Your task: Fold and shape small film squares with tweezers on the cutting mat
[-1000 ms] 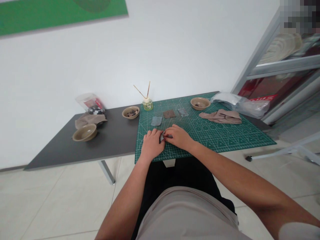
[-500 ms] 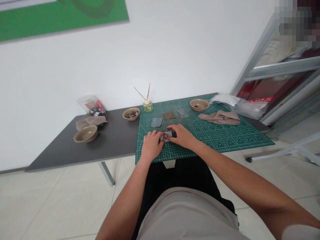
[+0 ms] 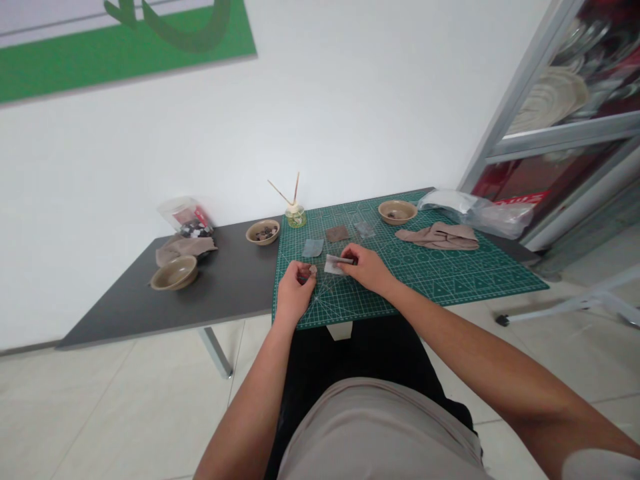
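My left hand (image 3: 295,291) is closed in a pinch on a small brownish stone-like piece (image 3: 313,269) above the green cutting mat (image 3: 425,273). To its right, my right hand (image 3: 369,269) grips a small light grey sheet (image 3: 334,265) that looks like folded sandpaper, between thumb and fingers. The piece and the sheet are apart. Just beyond the hands lie a pale blue-grey square (image 3: 313,248), a brown square (image 3: 337,233) and a clear plastic piece (image 3: 365,229), all flat on the mat.
A bowl of small dark and light pieces (image 3: 263,233) stands left of a reed diffuser (image 3: 295,215). Another bowl (image 3: 398,211) is at the back right, by a brown cloth (image 3: 440,237) and plastic bag (image 3: 480,212). Far left are a bowl (image 3: 175,273), cloth (image 3: 185,248) and clear container (image 3: 185,215).
My hands, together over the sheet on the mat before, have moved apart. The left has drawn leftward with the small piece; the right has lifted the grey sheet.
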Action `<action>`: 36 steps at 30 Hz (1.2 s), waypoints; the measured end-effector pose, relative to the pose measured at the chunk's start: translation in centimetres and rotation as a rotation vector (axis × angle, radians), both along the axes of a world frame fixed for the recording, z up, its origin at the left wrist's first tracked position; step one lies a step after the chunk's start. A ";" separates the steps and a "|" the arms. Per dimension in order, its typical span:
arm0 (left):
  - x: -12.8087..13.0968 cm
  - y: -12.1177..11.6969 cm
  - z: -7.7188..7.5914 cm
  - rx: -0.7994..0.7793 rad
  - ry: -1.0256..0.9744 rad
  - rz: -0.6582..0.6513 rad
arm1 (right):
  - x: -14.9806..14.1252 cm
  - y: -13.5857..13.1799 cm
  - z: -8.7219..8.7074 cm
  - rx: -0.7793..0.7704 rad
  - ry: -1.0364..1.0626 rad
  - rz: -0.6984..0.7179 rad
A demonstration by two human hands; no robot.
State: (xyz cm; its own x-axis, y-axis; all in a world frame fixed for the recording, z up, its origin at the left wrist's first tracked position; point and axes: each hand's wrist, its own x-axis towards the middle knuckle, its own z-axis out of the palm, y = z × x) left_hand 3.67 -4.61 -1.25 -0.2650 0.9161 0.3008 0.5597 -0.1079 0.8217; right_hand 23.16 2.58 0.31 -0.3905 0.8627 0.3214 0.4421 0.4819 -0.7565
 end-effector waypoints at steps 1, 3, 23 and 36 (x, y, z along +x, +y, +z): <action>0.0 0.0 0.1 0.001 -0.035 -0.001 | 0.2 0.0 0.0 0.044 0.026 -0.009; 0.0 0.1 0.3 0.011 -0.077 -0.010 | 0.4 -0.1 -0.1 0.104 0.010 0.006; 0.2 -0.1 0.8 -0.062 -0.058 0.005 | 0.3 -0.1 -0.6 0.221 -0.057 -0.045; -0.4 0.2 0.0 0.040 0.045 -0.003 | 0.4 -0.2 -0.7 0.131 -0.091 -0.062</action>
